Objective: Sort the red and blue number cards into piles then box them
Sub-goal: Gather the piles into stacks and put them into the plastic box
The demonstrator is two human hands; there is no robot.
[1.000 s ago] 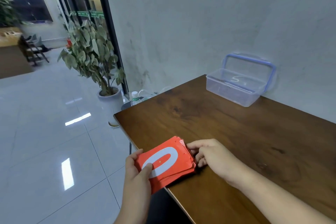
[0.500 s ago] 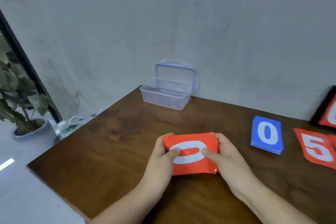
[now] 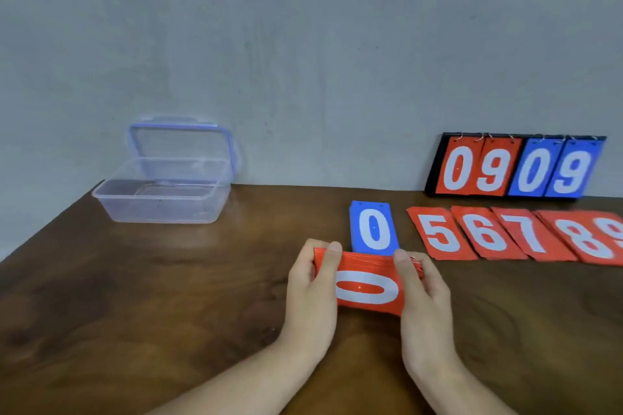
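Both hands hold a stack of red number cards [image 3: 367,283] with a white 0 on top, just above the table's middle front. My left hand [image 3: 312,293] grips its left end, my right hand [image 3: 424,300] grips its right end. Right behind the stack lies a blue pile [image 3: 373,228] showing 0. A row of red cards [image 3: 505,234] reading 5, 6, 7, 8 and part of a 9 is spread to the right. The clear plastic box [image 3: 161,202], lid up, stands at the back left.
A black flip scoreboard [image 3: 515,167] showing 09 in red and 09 in blue leans on the grey wall at the back right. The brown wooden table [image 3: 135,280] runs to its left edge beside the box.
The view has swung right from the table's left corner. Both hands carried the red stack rightward to sit just in front of the blue pile. The scoreboard and red row came into view.
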